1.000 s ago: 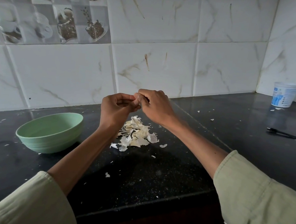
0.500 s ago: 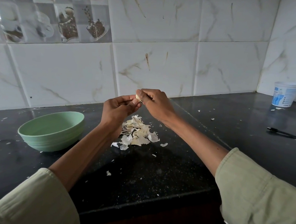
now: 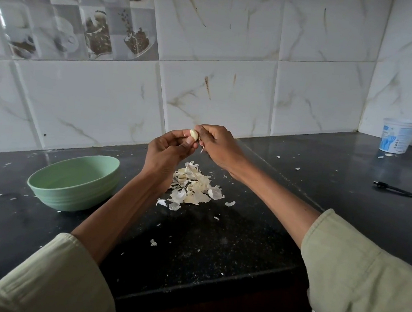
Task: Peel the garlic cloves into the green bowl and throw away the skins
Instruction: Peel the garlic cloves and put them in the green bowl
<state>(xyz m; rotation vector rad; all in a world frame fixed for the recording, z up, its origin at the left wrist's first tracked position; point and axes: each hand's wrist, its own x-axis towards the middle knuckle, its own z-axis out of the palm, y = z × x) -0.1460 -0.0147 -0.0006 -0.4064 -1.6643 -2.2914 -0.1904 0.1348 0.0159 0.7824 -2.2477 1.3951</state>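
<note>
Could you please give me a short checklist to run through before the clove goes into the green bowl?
1. Garlic clove held by left hand: ok.
2. Clove fully bare: cannot tell; its far side is hidden.
3. Right hand pinches a loose skin strip: ok.
4. Green bowl upright, open, to the left: ok.
5. Skin pile thrown away: not ok; it lies on the counter.

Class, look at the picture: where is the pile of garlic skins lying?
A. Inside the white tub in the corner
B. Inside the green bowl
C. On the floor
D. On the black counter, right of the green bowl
D: the pile of garlic skins lies on the black counter, to the right of the green bowl, below the hands.
</note>
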